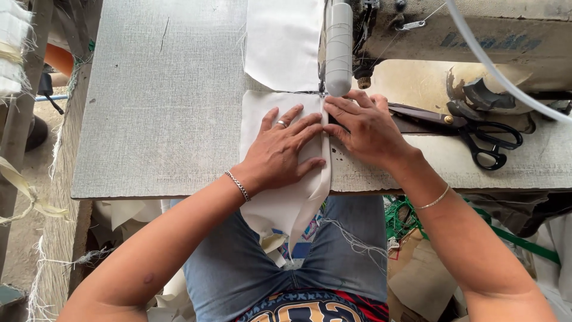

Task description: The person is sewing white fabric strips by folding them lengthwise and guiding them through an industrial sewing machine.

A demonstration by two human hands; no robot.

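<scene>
Both grips lie flat with fingers spread, the left hand [281, 152] and right hand [364, 128] pressing white cloth [286, 203] on the counter [161, 107], sewing machine [453, 42] at twelve o'clock, scissors [476, 134] at three.

Grey textured tabletop [161, 107] fills the upper left and centre of the frame. Black-handled scissors [476, 134] lie at right, blades pointing left. Worn sewing machine body [465, 36] spans the upper right, crossed by a pale tube [506, 80]. White thread cone [338, 48] stands at top centre. Green cord [405, 220] and brown cardboard [423, 280] lie below the table edge, lower right. Frayed strips [24, 194] hang at far left.
</scene>
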